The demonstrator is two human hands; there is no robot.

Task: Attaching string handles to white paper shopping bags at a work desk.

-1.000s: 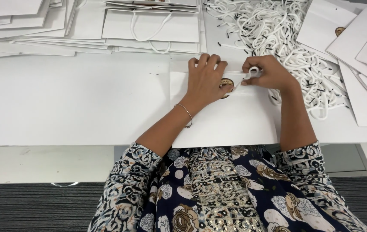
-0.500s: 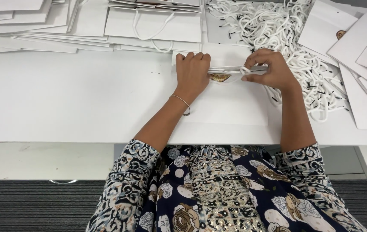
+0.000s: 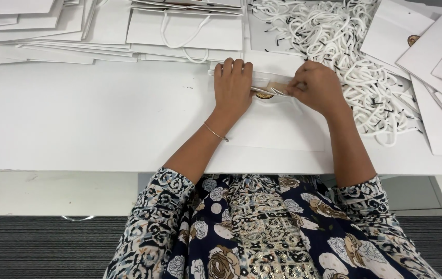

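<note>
The flat white paper bag (image 3: 278, 124) lies on the white surface (image 3: 86, 119), just in front of the person. The left hand (image 3: 233, 85) lies flat with its fingers over the folded top edge of the bag, pressing it down. The right hand (image 3: 316, 88) is closed around a thin white cord (image 3: 267, 91) at this same edge. The bag looks light and thin, so it may crease easily; the stiffer folded top seems the best place to hold. A pile of loose cords (image 3: 345, 46) lies near the right hand, and finished bags (image 3: 185, 28) are stacked behind.
</note>
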